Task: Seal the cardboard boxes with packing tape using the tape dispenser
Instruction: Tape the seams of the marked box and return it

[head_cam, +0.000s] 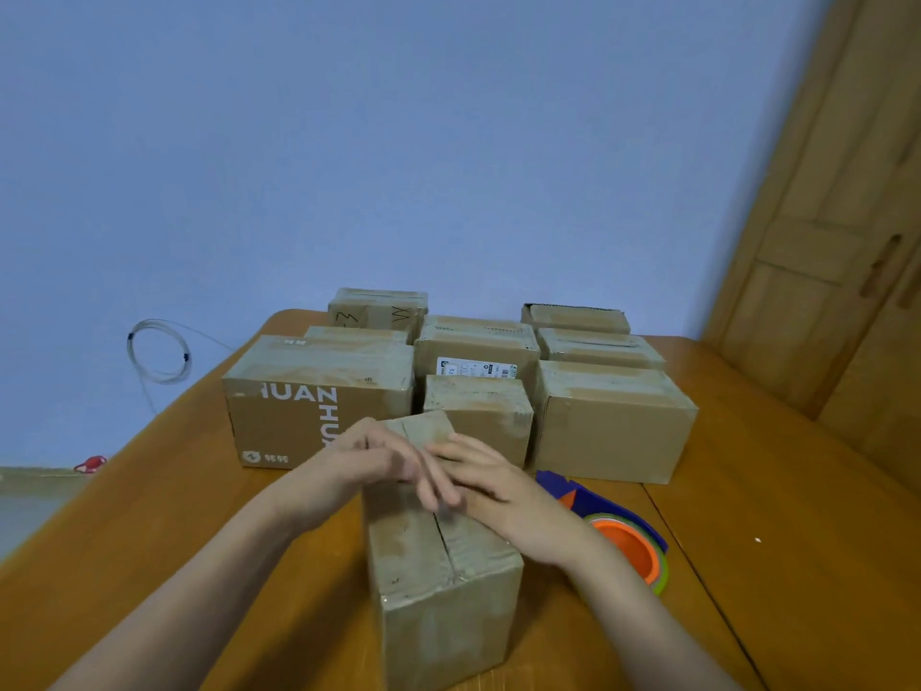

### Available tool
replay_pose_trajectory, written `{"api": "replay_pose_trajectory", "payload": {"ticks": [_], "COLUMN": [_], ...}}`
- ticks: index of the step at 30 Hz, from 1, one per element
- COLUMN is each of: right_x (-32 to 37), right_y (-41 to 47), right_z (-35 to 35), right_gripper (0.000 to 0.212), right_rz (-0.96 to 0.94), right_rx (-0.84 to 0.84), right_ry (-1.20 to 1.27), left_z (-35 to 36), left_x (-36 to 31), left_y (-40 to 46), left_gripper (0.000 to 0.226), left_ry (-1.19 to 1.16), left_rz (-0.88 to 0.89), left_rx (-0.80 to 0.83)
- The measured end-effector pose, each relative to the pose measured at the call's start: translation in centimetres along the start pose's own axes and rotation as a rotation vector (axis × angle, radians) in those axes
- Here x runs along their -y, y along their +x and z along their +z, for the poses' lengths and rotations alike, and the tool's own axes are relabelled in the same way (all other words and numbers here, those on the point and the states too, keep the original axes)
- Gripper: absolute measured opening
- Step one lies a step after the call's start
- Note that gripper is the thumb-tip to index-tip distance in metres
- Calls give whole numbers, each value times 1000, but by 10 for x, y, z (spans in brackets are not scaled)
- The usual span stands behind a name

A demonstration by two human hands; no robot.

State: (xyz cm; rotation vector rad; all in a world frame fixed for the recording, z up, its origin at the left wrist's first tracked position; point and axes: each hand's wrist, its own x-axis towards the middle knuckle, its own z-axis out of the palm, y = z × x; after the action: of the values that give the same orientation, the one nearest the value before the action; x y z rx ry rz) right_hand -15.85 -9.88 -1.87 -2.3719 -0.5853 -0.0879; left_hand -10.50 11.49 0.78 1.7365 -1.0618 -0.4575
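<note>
A narrow cardboard box (pixel 438 581) stands in front of me on the wooden table (pixel 174 516), its two top flaps closed with a dark seam down the middle. My left hand (pixel 369 456) and my right hand (pixel 493 491) lie flat on the far half of its top, fingers straight and overlapping above the seam. The tape dispenser (pixel 613 526), blue with an orange hub and a greenish roll, lies on the table just right of the box, partly hidden behind my right wrist. Neither hand touches it.
Several cardboard boxes stand in rows behind, among them a large printed one (pixel 309 401) at the left and a plain one (pixel 613 421) at the right. A wooden door (pixel 822 216) rises at the right. A coiled cable (pixel 159 351) hangs on the blue wall.
</note>
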Motion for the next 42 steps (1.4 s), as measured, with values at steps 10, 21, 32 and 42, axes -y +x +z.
{"api": "replay_pose_trajectory", "payload": {"ticks": [10,21,32,42], "right_x": [17,-73,-85,-16], "right_y": [-25,-77,-65,-47], "right_z": [-39,-67,-72,-128], "right_gripper": [44,91,24,65], "right_rz": [83,781,691,-4], "right_rx": [-25,305,-75,-498], "right_ry": [-161,-428,-382,-254], "left_z": [20,19,20,40], "left_x": [5,12,10,-2], "left_y": [32,45,34,39], "left_gripper": [95,91,89,71], "left_ry": [755,670,655,593], "left_rz": [-168,-104,-127,-2], "left_rx": [-78,-66,-48,-66]}}
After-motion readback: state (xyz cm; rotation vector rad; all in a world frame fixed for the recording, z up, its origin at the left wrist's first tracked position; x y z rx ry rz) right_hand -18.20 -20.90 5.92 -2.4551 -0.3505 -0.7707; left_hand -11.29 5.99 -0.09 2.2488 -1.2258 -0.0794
